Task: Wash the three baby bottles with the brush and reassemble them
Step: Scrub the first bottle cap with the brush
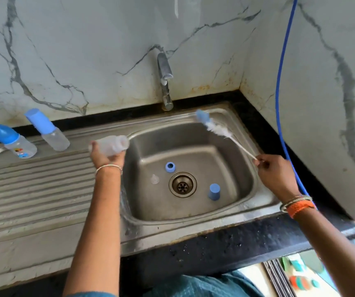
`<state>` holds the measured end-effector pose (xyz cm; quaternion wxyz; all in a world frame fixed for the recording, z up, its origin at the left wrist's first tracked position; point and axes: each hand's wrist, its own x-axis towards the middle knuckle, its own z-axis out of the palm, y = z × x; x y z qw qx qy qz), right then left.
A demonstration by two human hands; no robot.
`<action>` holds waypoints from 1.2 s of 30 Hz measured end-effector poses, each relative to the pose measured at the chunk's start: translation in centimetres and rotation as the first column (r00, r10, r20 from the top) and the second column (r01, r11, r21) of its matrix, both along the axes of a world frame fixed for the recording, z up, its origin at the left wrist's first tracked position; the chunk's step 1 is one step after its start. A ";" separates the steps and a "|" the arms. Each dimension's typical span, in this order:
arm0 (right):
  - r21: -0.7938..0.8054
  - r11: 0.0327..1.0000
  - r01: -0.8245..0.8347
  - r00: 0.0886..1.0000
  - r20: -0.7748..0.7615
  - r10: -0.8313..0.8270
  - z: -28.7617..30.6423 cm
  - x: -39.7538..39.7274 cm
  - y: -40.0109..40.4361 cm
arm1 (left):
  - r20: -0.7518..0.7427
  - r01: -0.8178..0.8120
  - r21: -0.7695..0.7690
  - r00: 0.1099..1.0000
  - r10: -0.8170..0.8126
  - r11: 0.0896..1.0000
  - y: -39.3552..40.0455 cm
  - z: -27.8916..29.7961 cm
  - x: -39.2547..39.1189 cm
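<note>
My left hand [106, 156] grips an open clear bottle [113, 144] held sideways at the sink's left rim, its mouth pointing right. My right hand [274, 170] pinches the white handle end of the bottle brush [217, 130], whose bristles and blue tip point up-left over the sink's back right corner. In the sink basin [226, 155] lie a blue collar ring [170, 167], a clear teat [154, 179] and a blue cap [214, 191]. Two assembled bottles with blue caps stand on the drainboard: one at far left [15, 141], one beside it [48, 130].
The tap [165, 80] stands behind the basin, with no water visible from it. The drain [182, 184] sits mid-basin. A ribbed drainboard [33, 189] spreads to the left. A blue hose [281, 82] hangs down the right wall. Black counter edge runs in front.
</note>
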<state>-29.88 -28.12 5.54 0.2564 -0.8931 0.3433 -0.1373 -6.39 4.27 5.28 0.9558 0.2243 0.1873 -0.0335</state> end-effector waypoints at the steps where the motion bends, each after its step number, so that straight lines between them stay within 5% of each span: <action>1: -0.073 0.996 0.058 0.998 0.014 -0.057 -0.6 0.0 -0.2 | -0.045 0.083 0.057 0.996 -0.081 0.995 -1.9 0.1 -0.5; 9: -0.193 0.935 0.297 0.950 -0.036 -0.309 -2.1 -0.5 -4.8 | -0.286 0.431 0.006 0.865 -0.411 0.902 -11.0 -0.5 -5.2; 18: -0.332 0.894 0.301 0.897 -0.221 -0.383 -3.7 0.8 -3.2 | -0.349 0.522 0.016 0.802 -0.484 0.853 -12.5 -1.8 -6.7; 21: -0.100 0.994 -0.038 0.999 -0.034 0.035 -3.2 3.4 2.9 | -0.385 0.511 0.037 0.800 -0.460 0.859 -12.7 -2.0 -7.1; 24: 0.131 0.859 -0.494 0.863 0.197 0.466 -2.6 6.5 9.3 | -0.406 0.545 0.113 0.789 -0.462 0.831 -12.5 -1.9 -8.1; 26: 0.144 0.793 -0.592 0.802 0.200 0.563 -2.6 8.5 11.5 | -0.422 0.620 0.157 0.746 -0.515 0.769 -11.6 -1.7 -8.4; 30: 0.169 0.761 -0.626 0.774 0.017 0.633 -3.5 11.1 12.8 | -0.523 0.760 0.245 0.627 -0.578 0.602 -7.0 -3.0 -7.1; 32: 0.191 0.678 -0.710 0.659 -0.160 0.735 -4.7 11.7 13.3 | -0.558 0.759 0.361 0.641 -0.527 0.541 -4.5 -3.6 -6.1; 36: 0.309 0.484 -0.819 0.345 -0.409 0.845 -7.6 11.7 15.2 | -0.497 0.698 0.429 0.713 -0.496 0.573 -1.4 -4.1 -3.9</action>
